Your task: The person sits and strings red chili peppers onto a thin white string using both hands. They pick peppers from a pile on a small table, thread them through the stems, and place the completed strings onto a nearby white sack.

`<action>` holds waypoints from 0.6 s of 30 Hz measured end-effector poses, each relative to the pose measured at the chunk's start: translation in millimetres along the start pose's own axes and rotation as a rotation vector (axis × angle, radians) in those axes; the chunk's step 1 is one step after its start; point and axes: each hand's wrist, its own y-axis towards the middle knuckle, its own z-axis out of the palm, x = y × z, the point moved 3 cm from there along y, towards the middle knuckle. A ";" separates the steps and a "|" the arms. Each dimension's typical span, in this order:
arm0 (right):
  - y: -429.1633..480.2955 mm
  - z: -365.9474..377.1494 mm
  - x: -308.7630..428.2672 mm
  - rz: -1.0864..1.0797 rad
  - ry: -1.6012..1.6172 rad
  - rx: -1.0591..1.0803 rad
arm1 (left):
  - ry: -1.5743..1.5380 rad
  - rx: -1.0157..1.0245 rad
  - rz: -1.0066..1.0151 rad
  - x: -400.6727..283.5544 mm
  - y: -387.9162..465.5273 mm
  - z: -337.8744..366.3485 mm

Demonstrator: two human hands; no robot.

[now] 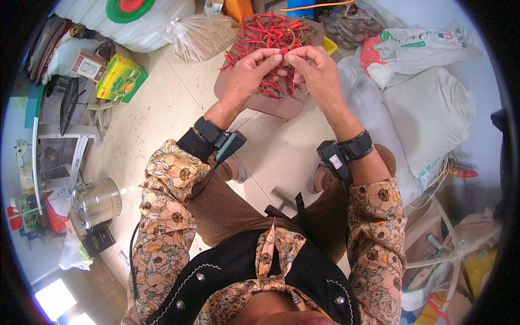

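Many red chili peppers (270,30), some with green stems, are heaped on a brownish-pink board or stool top (280,109) in front of me. Above the near part of the heap, my left hand (256,69) and my right hand (310,63) meet almost fingertip to fingertip. Thumb and forefinger of each are pinched on a small red chili (283,52) between them. A thin pale string (301,94) hangs below my right hand; where its upper end goes is hidden. My other fingers are curled.
White sacks (426,118) stand close on the right, beside a clear bag of brown produce (351,26). A tied clear bag (203,36) lies beyond the board at left. A yellow-green carton (122,79) and a steel pot (97,203) are on the left. A hammer-like tool (284,198) lies between my legs.
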 end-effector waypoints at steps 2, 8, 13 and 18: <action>-0.3 -0.1 -0.8 0.042 0.017 0.025 | 0.009 0.017 0.014 -1.0 0.7 -0.5; -2.4 0.1 -2.4 0.120 0.080 0.051 | -0.019 -0.015 0.054 3.0 5.8 -6.5; -4.0 -0.8 1.7 0.088 0.051 0.052 | -0.096 -0.096 0.040 3.6 6.3 -14.3; -5.0 -1.4 3.3 0.115 -0.007 0.078 | -0.093 -0.103 0.037 3.8 7.0 -15.0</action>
